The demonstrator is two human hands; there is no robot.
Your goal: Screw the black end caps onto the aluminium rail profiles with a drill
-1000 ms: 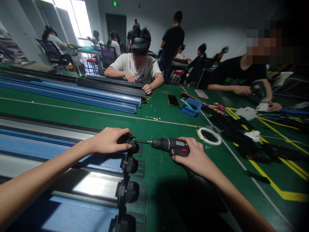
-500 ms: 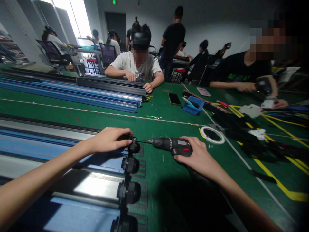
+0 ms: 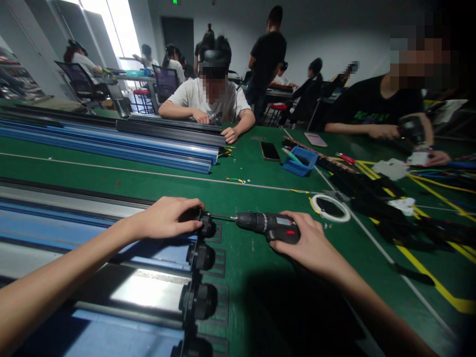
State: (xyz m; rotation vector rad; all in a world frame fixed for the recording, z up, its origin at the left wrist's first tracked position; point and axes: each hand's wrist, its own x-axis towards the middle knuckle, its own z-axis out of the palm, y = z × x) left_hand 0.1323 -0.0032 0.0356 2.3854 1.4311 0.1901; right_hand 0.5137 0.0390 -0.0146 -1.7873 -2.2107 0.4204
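Note:
My right hand (image 3: 310, 238) grips a black cordless drill (image 3: 271, 225) that lies level and points left. Its long thin bit (image 3: 223, 217) reaches to the black end cap (image 3: 207, 225) of the farthest metal profile in the near row. Whether the tip sits in a screw cannot be made out. My left hand (image 3: 174, 216) is closed round that profile's end, fingers over the top and thumb on the near side by the cap. Nearer to me, more profiles (image 3: 148, 290) in blue and silver end in black caps with round cable glands (image 3: 203, 300).
Across the green table (image 3: 178, 183) lie blue and black profiles (image 3: 163, 148), with a person in a white shirt behind them. A phone (image 3: 269, 151), a blue bin (image 3: 299, 161), a white coil (image 3: 330, 207) and dark cable bundles (image 3: 372, 203) lie rightward. Another person holds a drill at right.
Both hands and the drill keep nearly the same place, with the bit still at the end cap. The view has shifted very slightly.

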